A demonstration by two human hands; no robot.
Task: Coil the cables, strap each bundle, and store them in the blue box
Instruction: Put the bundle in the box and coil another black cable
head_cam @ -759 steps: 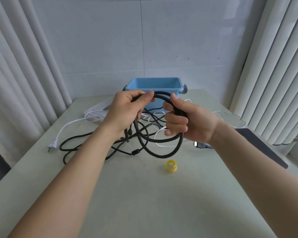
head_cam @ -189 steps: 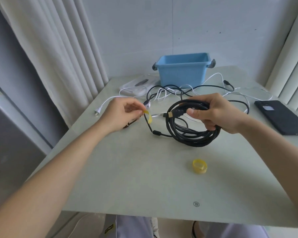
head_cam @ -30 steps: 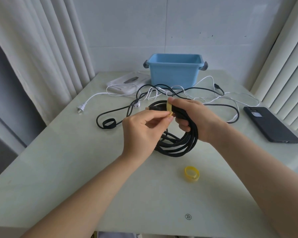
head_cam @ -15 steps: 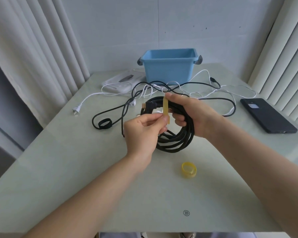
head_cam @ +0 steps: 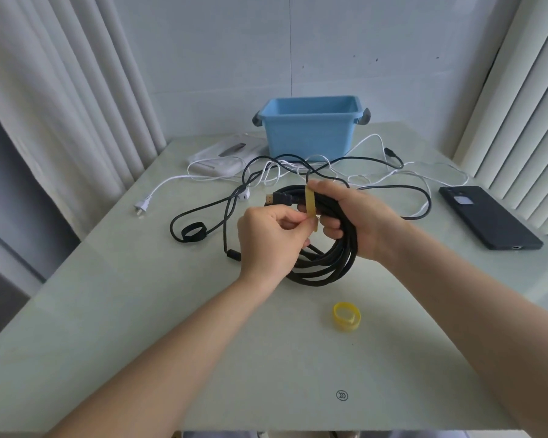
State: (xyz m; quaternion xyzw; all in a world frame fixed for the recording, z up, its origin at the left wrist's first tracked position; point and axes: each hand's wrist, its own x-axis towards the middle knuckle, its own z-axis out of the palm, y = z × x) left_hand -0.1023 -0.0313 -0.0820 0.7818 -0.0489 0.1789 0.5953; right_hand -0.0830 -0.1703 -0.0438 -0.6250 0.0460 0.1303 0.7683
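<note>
We strap the black coil (head_cam: 326,263) over the table (head_cam: 171,327).
R hand (head_cam: 361,222) grips coil; L hand (head_cam: 269,238) pinches yellow strap (head_cam: 310,205) across it.

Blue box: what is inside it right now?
Only the upper inner walls of the blue box show, and nothing rises above them. Its floor is hidden behind the front wall, so low-lying contents cannot be ruled out.

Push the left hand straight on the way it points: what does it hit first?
Likely the black cable coil gripped by the right hand, just beyond the yellow strap the left hand pinches; depth is unclear.
</note>
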